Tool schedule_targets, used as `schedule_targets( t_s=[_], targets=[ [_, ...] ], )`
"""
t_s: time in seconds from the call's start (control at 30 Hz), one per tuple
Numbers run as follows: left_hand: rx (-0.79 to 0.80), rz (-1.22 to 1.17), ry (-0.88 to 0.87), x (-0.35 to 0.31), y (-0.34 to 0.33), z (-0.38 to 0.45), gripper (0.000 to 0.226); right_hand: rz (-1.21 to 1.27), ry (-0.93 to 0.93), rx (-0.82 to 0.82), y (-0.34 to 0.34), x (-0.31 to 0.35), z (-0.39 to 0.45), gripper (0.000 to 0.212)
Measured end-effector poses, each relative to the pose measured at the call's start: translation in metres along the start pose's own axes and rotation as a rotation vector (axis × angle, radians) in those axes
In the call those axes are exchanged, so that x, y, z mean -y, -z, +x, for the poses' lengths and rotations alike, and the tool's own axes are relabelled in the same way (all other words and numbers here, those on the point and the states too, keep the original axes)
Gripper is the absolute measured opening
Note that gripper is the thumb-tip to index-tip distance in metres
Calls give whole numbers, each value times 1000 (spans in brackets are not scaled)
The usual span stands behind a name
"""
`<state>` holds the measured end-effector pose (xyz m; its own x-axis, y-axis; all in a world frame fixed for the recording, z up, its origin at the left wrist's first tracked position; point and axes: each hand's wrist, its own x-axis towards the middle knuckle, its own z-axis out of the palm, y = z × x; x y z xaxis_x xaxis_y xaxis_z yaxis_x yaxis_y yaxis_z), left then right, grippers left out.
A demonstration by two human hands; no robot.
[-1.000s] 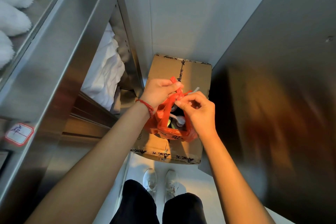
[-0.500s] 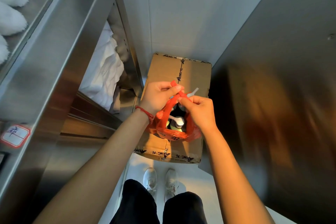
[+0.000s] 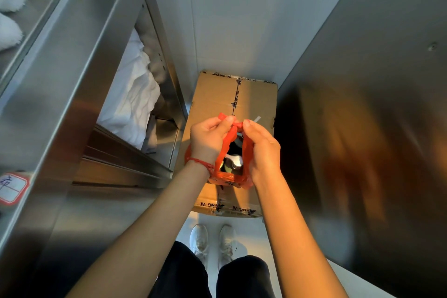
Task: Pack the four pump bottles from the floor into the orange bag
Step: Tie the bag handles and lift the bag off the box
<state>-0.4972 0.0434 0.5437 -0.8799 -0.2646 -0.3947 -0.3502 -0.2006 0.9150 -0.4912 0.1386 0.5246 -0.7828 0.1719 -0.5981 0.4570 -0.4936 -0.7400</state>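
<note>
Our left hand (image 3: 208, 139) and right hand (image 3: 262, 150) pinch the orange bag (image 3: 226, 178) handles together atop the cardboard box (image 3: 217, 99), hiding all but one pump bottle (image 3: 233, 161), steel shelving (image 3: 72, 60) at nine o'clock.

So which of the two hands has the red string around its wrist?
The left hand. A thin red string circles its wrist; the right hand has a bare wrist. Both pinch the handles of the orange bag.
</note>
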Motion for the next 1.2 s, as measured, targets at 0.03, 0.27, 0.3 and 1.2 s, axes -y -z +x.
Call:
schedule_targets(
  t_s=[0.03,0.27,0.3,1.2],
  targets=[
    [-37,12,-17,1,-1,-2,10,-4,28,-21,-1,-2,-1,9],
    [-305,-2,27,19,21,0,27,220,59,-234,3,-3,-2,22],
    [-369,-32,73,24,30,3,25,275,46,-261,8,-2,-1,22],
    [393,401,-191,-9,5,17,10,-374,544,63,1,21,-11,10]
  ],
)
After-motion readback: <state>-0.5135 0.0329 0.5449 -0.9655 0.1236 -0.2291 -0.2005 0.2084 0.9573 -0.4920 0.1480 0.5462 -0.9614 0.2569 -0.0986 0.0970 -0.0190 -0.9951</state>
